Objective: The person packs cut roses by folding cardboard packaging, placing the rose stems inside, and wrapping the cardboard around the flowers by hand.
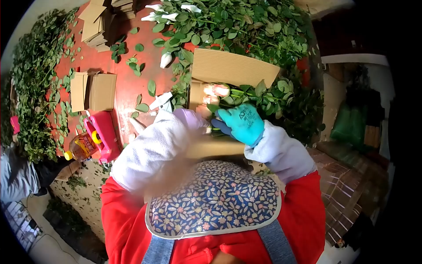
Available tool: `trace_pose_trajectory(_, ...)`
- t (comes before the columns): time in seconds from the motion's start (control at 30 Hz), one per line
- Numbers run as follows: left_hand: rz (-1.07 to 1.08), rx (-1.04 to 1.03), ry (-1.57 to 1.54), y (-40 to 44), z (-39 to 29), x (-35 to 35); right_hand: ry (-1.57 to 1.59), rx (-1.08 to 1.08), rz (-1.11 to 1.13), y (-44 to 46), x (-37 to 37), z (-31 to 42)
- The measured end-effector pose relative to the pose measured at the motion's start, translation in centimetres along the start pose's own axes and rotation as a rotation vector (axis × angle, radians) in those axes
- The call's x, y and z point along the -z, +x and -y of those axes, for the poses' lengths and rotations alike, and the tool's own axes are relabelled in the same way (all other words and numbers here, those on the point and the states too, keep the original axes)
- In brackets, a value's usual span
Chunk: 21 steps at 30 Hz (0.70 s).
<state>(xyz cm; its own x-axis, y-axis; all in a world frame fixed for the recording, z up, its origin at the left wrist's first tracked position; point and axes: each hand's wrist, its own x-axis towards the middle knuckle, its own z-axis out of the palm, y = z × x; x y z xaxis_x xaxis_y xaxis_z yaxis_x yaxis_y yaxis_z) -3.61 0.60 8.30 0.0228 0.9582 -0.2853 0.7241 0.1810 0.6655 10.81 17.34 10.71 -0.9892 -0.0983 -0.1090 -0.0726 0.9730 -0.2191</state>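
Note:
Pale pink roses (pixel 216 90) lie on a piece of corrugated cardboard (pixel 233 68), their green stems running to the right. My left hand (pixel 192 119), in a light purple glove, is at the lower left of the blooms; its fingers are partly hidden and blurred. Just to the right, my right hand (pixel 241 124), in a teal and dark blue glove, has its fingers closed beside the stems below the flowers. What lies between its fingers is too small to make out. Cardboard also shows below both hands.
Leafy stems (pixel 246 26) cover the back of the red table (pixel 127 83). Cardboard stacks (pixel 101 91) stand at the left, near a pink holder (pixel 105 134) and a bottle with a yellow cap (pixel 82 147). White-wrapped buds (pixel 166 60) lie behind my left hand.

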Motion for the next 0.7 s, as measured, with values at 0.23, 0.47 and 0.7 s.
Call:
trace_pose_trajectory(0.23, -0.052, 0.114, -0.225, -1.0, 0.6, -2.2, -0.217, -0.083, 0.387, 0.5, -3.0, 0.6)
trace_pose_trajectory(0.47, -0.231, 0.017, -0.142, -0.9, 0.5, -1.6, -0.071, 0.053, 0.278, -0.1, -2.6, -0.2)
trace_pose_trajectory(0.7, -0.008, 0.171, 0.053, -0.2, -1.1, 0.8, 0.162, 0.036, 0.456, 0.7, -0.1, -0.7)
